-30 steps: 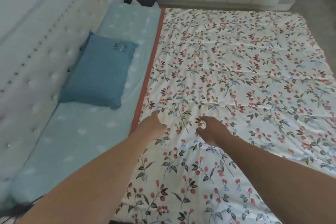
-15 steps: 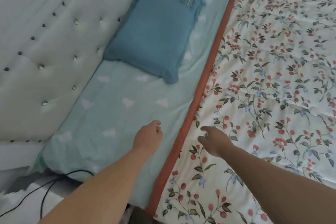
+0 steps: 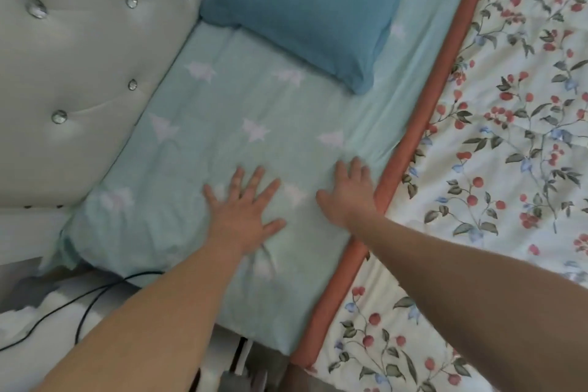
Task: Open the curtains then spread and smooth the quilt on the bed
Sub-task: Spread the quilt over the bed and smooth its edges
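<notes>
Left hand (image 3: 243, 212), right hand (image 3: 350, 192) flat, fingers spread, gripping nothing, pressing sheet (image 3: 197, 149) smooth beside quilt (image 3: 509, 137) edge.

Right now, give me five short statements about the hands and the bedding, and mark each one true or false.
1. The left hand lies flat with fingers spread on the green sheet. True.
2. The right hand grips the quilt's orange border. False: its fingers are straight on the sheet, beside the border.
3. The blue pillow sits on the floral quilt. False: it lies on the sheet, left of the border.
4. A black cable runs beside the bed at lower left. True.
5. The headboard is plain wood. False: it is padded, with shiny buttons.
</notes>
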A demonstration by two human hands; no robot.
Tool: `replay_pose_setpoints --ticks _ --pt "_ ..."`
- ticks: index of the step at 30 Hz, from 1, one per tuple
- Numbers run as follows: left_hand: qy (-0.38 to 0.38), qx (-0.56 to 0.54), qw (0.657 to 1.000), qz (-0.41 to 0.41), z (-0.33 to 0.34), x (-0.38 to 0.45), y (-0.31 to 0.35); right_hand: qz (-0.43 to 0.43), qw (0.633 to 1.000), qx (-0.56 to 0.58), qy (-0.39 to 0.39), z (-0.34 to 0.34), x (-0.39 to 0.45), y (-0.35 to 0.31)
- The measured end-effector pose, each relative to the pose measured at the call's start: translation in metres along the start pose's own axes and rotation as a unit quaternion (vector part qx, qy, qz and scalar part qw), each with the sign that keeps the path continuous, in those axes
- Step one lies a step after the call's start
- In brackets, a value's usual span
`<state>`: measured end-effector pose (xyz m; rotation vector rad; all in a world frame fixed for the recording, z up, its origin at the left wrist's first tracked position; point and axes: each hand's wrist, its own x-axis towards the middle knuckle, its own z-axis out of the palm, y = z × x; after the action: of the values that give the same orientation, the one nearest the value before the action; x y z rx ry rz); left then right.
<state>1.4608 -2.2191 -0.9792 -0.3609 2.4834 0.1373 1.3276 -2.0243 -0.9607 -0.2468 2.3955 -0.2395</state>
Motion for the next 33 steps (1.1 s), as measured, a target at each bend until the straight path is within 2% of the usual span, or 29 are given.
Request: replay_pose_setpoints --ticks 4,6,7,9,11,13,16,19,21,23,25,28,30,33 --pt "-0.013 0.013 0.996 -0.091 -0.017 -0.015 -0.063 -0.143 0.985 -0.021 -0.094 0.036 -0.025 -0.041" --pt "0.046 -0.008 0.992 -0.116 -0.035 -0.006 -0.077 -0.205 0.977 0.031 -0.055 0.025 -0.015 -0.034" --pt "0.070 -0.017 0.991 -0.114 -0.042 0.001 -0.079 -0.194 0.979 0.057 0.000 0.020 -0.007 -0.027" --pt "0.080 -0.020 0.993 -0.087 -0.049 0.018 -0.078 -0.084 0.989 0.070 0.099 0.009 0.014 -0.013" --pt "0.037 -0.027 0.994 -0.098 -0.044 0.028 -0.085 0.035 0.995 0.046 0.085 0.017 0.026 -0.018" --pt "0.003 -0.065 0.985 -0.160 -0.033 0.024 -0.098 0.059 0.996 0.013 0.068 0.039 0.024 -0.038" --pt "-0.014 -0.092 0.966 -0.241 -0.014 0.000 -0.129 -0.055 0.998 -0.036 0.014 0.078 -0.007 -0.089" --pt "-0.003 -0.107 0.958 -0.267 -0.011 -0.014 -0.144 -0.224 0.968 -0.097 -0.055 0.088 -0.038 -0.115" --pt "0.005 -0.106 0.957 -0.271 -0.012 -0.022 -0.150 -0.281 0.957 -0.060 -0.028 0.068 -0.025 -0.120" --pt "0.010 -0.104 0.959 -0.264 -0.009 -0.033 -0.157 -0.262 0.964 -0.022 0.049 0.039 0.016 -0.134" --pt "0.012 -0.128 0.956 -0.262 -0.006 -0.042 -0.158 -0.170 0.982 -0.007 0.088 0.005 0.068 -0.157" --pt "0.011 -0.172 0.942 -0.289 0.000 -0.048 -0.161 -0.078 0.994 -0.054 0.049 -0.004 0.118 -0.216" --pt "0.011 -0.203 0.926 -0.317 0.003 -0.053 -0.160 -0.101 0.991 -0.087 0.023 0.010 0.118 -0.258" --pt "0.031 -0.252 0.897 -0.362 0.010 -0.060 -0.163 -0.212 0.968 -0.133 -0.005 0.033 0.102 -0.296"
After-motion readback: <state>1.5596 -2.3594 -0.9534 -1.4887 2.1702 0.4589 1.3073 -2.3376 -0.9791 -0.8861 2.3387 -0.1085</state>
